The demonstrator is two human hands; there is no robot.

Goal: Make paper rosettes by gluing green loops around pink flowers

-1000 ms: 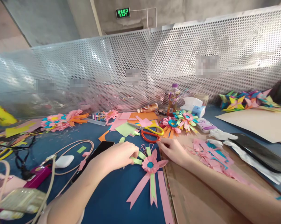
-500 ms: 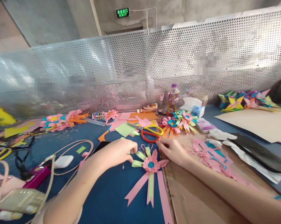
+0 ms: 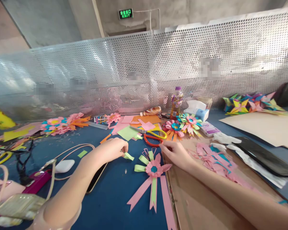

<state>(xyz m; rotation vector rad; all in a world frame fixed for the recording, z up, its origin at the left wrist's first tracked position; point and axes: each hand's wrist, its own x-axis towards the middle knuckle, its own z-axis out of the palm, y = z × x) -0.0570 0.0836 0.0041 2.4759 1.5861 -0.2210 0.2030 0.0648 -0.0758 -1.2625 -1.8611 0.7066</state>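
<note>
A pink paper flower rosette [image 3: 154, 168] with a blue centre, green loops and long pink and green ribbon tails lies on the blue table [image 3: 115, 204]. My left hand [image 3: 111, 150] is to its left, fingers pinched on a small green paper loop [image 3: 128, 156] held just above the table. My right hand [image 3: 175, 153] rests at the rosette's upper right, on the edge of the cardboard sheet [image 3: 206, 204]; its fingers are curled, fingertips touching the rosette's petals.
Red and yellow scissors [image 3: 155, 138] lie just beyond the hands among coloured paper sheets. Finished paper flowers [image 3: 183, 124], a drink bottle [image 3: 177, 101], tissues, a black phone [image 3: 96, 177] under my left wrist, cables [image 3: 72, 151] and pink scraps [image 3: 213, 158] surround the spot. A perforated metal screen stands behind.
My left hand has drawn away leftwards from the rosette and now pinches a separate green loop. The right hand has stayed by the rosette's upper right.
</note>
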